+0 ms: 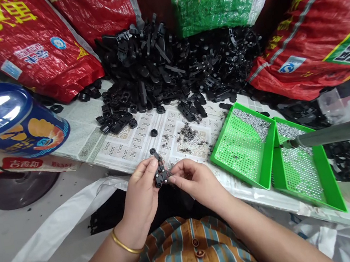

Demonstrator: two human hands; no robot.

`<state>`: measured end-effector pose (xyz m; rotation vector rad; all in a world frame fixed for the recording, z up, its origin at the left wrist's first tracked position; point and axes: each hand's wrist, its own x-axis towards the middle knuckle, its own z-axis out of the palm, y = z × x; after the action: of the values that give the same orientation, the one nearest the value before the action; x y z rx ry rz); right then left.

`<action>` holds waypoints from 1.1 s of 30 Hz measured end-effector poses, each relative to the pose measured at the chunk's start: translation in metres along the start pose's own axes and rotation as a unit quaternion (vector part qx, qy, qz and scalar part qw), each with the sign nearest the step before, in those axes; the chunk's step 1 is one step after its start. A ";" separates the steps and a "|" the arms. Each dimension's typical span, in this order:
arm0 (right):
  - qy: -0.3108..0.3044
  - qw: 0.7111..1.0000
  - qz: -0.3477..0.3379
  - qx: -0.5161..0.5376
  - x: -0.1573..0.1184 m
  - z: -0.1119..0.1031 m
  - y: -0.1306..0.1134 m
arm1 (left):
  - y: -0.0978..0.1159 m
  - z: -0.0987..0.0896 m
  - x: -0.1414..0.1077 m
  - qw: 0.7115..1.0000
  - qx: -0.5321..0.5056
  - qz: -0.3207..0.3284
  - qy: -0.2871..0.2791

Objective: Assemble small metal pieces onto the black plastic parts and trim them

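The small black plastic part (160,173) sits between both hands, just above the near edge of the worktop (138,142). The left hand (143,195) has its grip closed on the part's left side, thumb and forefinger pinching it; the right hand (194,182) pinches the right side with its fingertips. The part looks like a jointed piece of moulded plastic, so I judge it light, stiff and not fragile, though small enough to slip out of a loose pinch (its surface looks smooth and a little shiny). The flat sides near its middle seem the safest place to hold, leaving the narrow upper end free.

Beyond the hands, a few loose pieces lie on printed newspaper, and behind them rises a big heap of black plastic parts (169,67). To the right are two green perforated trays (244,147) holding tiny metal bits, with a grey tool (333,132) lying over the farther one.

As for writing: the red sacks (28,47) carry large yellow Chinese characters, too cropped to read. The blue tin (9,122) shows pictured snacks, and beneath it a red label with white characters is too small to make out.
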<state>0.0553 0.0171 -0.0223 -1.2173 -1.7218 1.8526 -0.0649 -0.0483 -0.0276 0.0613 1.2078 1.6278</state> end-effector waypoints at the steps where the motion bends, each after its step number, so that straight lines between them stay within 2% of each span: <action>1: 0.003 1.000 0.001 0.025 -0.001 0.003 0.002 | 0.001 0.001 -0.002 0.999 -0.033 -0.009 -0.015; 3: 0.009 0.997 0.000 0.073 -0.003 0.008 0.005 | 0.001 0.001 -0.008 0.994 -0.091 -0.039 -0.046; 5: -0.008 0.997 -0.016 0.077 -0.002 0.007 0.005 | 0.000 0.000 -0.013 0.990 -0.109 -0.071 -0.061; 7: -0.030 0.998 -0.055 -0.007 0.002 0.001 0.001 | -0.001 -0.005 -0.016 0.989 -0.082 -0.101 -0.067; 9: -0.002 0.975 -0.119 -0.185 0.010 -0.010 -0.006 | -0.002 -0.010 -0.015 0.991 -0.039 -0.119 -0.054; 10: 0.031 0.944 -0.150 -0.291 0.016 -0.016 -0.010 | -0.002 -0.012 -0.014 0.992 -0.018 -0.122 -0.041; 12: 0.095 0.856 -0.182 -0.475 0.032 -0.025 -0.017 | -0.001 -0.015 -0.012 0.992 0.008 -0.121 -0.019; 13: 0.106 0.814 -0.183 -0.541 0.041 -0.028 -0.020 | 0.000 -0.016 -0.011 0.992 0.013 -0.121 -0.014; 15: 0.094 0.760 -0.173 -0.620 0.057 -0.031 -0.022 | 0.002 -0.016 -0.009 0.992 0.007 -0.124 -0.019; 16: 0.087 0.746 -0.171 -0.638 0.063 -0.032 -0.023 | 0.002 -0.015 -0.008 0.992 0.000 -0.126 -0.023; 18: 0.089 0.749 -0.179 -0.631 0.073 -0.033 -0.023 | 0.003 -0.015 -0.007 0.991 -0.013 -0.129 -0.024; 22: 0.141 0.823 -0.164 -0.525 0.073 -0.045 -0.028 | 0.003 -0.016 -0.005 0.991 -0.019 -0.130 -0.019; 24: 0.154 0.838 -0.141 -0.504 0.064 -0.053 -0.031 | 0.004 -0.016 -0.004 0.991 -0.015 -0.130 -0.020; 26: 0.152 0.823 -0.125 -0.532 0.053 -0.059 -0.033 | 0.006 -0.016 -0.004 0.991 -0.010 -0.131 -0.024; 30: 0.132 0.762 -0.097 -0.627 0.042 -0.058 -0.026 | 0.006 -0.014 -0.003 0.991 -0.008 -0.127 -0.041; 33: 0.124 0.762 -0.086 -0.629 0.048 -0.057 -0.018 | 0.005 -0.011 -0.003 0.990 -0.013 -0.130 -0.044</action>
<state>0.0649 0.0927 -0.0169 -1.4543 -2.8056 0.1524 -0.0737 -0.0575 -0.0279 -0.0395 1.0791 1.3981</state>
